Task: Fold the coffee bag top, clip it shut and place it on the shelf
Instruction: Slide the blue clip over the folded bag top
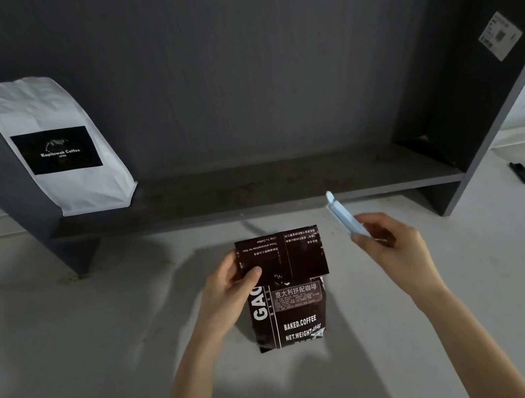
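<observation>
Two hands at work above a pale counter [77, 386]; nearest, lying flat there, a dark brown coffee bag [288, 312], top flap already folded down over the printed front; pinned at the flap's left edge by the left hand [234, 287], thumb on top, other fingers hidden behind. To the right, well apart from the bag, the right hand [389, 247] closed around the lower end of a pale blue clip [344, 216], long and slim, tip pointing up and away; whether the clip is sprung open, impossible to tell.

Probably a crinkly foil-like film, springy at the crease, likely to unfold once released; contents loose and shifting, moderately heavy by the printed weight; best pinched along the fold while sliding the clip across, then lifted by the body from below rather than by the clip alone.

Beyond, a dark shelf [253, 196], a white coffee bag [60, 142] leaning at its left end, ample room beside it.
</observation>
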### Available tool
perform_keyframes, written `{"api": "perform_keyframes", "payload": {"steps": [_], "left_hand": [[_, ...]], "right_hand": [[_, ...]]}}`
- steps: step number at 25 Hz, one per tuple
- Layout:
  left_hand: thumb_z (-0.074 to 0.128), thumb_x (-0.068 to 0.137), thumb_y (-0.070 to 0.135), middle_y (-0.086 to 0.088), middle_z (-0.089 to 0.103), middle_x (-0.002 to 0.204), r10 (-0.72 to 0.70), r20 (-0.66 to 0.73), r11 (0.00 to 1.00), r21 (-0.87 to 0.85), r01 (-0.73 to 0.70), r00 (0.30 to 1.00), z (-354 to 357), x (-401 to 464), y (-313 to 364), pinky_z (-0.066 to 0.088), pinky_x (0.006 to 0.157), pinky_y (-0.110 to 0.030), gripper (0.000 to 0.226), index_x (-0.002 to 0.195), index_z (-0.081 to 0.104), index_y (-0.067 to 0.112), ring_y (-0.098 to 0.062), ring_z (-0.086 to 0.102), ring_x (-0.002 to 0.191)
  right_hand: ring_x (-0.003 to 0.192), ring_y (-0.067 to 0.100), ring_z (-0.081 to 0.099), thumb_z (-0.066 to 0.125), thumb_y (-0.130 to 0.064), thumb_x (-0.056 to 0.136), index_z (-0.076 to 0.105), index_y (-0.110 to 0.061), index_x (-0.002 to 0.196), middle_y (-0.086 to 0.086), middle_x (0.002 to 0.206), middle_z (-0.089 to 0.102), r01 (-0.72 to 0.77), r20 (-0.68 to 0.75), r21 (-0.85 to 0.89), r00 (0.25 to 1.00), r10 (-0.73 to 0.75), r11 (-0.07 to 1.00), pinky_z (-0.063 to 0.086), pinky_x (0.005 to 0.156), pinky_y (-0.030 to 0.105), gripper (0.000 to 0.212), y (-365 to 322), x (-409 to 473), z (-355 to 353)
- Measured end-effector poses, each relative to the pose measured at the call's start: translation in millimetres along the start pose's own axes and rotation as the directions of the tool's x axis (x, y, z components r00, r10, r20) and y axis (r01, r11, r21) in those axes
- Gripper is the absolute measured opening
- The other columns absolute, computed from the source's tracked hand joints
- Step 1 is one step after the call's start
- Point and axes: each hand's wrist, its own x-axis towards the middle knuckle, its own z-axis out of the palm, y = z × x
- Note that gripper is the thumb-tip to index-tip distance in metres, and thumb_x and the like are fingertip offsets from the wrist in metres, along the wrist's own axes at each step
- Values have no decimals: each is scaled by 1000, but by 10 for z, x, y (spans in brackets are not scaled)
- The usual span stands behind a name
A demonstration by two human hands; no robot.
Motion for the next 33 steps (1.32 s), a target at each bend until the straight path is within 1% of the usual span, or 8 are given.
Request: {"api": "perform_keyframes", "payload": {"steps": [6,10,14,19,23,27,29,33], "left_hand": [[53,86,17,14,64,98,61,-23,996,70,-59,998,43,-21,75,46,70,-2,17,98,55,29,14,61,82],[55,86,15,12,65,93,49,-64,994,103,-42,997,42,-17,87,49,68,-7,19,104,58,17,5,64,78],[58,83,15,13,61,105,130,-107,989,81,-122,986,42,14,170,48,86,-19,33,114,52,27,-4,60,99],[56,85,18,18,68,90,215,-153,972,128,-197,965,130,67,301,46,78,-8,19,88,64,35,7,61,86],[53,87,21,31,69,75,216,-226,973,130,-190,950,183,72,273,50,76,-20,22,80,66,38,1,64,82],[50,88,23,19,69,77,175,-241,982,114,-152,954,222,65,301,51,75,-26,24,77,66,38,-3,64,78],[51,88,23,18,70,75,152,-252,988,75,-137,956,241,63,296,51,74,-24,25,75,67,37,-4,65,78],[50,89,21,8,71,80,108,-312,993,-4,-115,944,259,66,262,51,75,-30,25,75,67,33,-12,65,79]], "right_hand": [[80,-15,52,64,-8,78,62,-27,93,-20,86,54,248,136,22,959,-249,968,40,70,-1,23,-398,16,218],[81,-14,52,64,-4,77,66,-17,95,-19,84,51,311,166,-22,938,-303,950,38,68,-1,23,-315,-51,428],[81,-14,52,64,-4,77,68,-17,95,-20,83,49,344,139,-41,932,-336,938,39,68,0,23,-294,-57,466],[74,1,55,63,-6,78,68,-19,97,-7,86,51,378,154,-82,919,-363,922,41,68,3,23,-284,-71,467],[76,5,53,61,-8,80,67,-18,100,-7,90,50,403,162,-111,909,-384,908,42,68,4,23,-265,-89,478],[81,6,53,58,-7,78,65,-15,99,-6,91,53,456,160,-100,884,-439,884,45,72,11,23,-228,-89,480],[82,4,54,57,-5,78,64,-14,98,-6,92,55,472,165,-107,876,-452,875,45,72,13,22,-225,-87,473],[84,-16,49,58,0,79,62,-11,95,-10,91,52,466,161,-67,877,-452,882,39,74,0,20,-259,-116,458]]}}
